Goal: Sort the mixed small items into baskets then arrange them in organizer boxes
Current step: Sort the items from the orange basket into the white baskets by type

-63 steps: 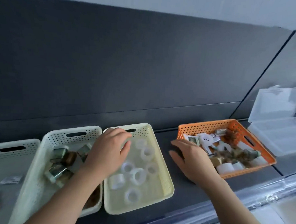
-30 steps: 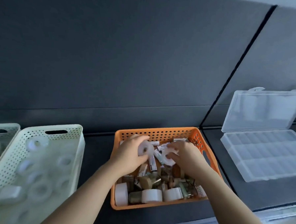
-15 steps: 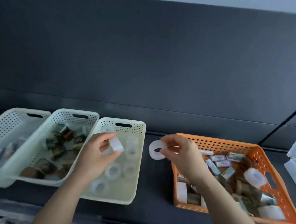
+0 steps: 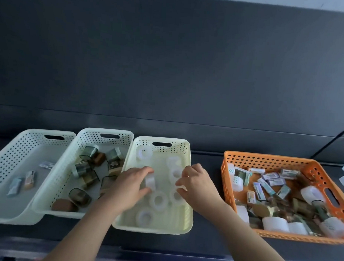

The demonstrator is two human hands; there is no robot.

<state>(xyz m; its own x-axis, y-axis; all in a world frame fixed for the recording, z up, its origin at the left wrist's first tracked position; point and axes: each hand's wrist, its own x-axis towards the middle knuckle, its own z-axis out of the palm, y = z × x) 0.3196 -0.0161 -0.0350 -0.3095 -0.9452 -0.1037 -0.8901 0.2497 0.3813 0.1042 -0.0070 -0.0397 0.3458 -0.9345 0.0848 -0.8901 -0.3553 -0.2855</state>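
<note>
left hand [image 4: 130, 188] pinches glossy white ring [image 4: 151, 181] inside perforated cream basket [image 4: 183, 149] | right hand [image 4: 199, 186] over it, grip unclear | loose rings [image 4: 158, 199] blurred | orange basket [image 4: 265, 156] to its right, cut off

Pale-yellow perforated plastic basket [image 4: 152, 228]: translucent white tape rings [image 4: 152, 204] lying loose inside. Orange perforated basket [image 4: 265, 161] to its right w/ mixed small items [image 4: 265, 187].

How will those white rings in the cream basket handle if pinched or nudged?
Likely light: the left hand holds one white ring between thumb and fingers alone. Being round, they would probably roll if set on edge, but those lying flat in the cream basket look stable. The surface looks smooth and translucent, so they may be a bit slippery.
</note>
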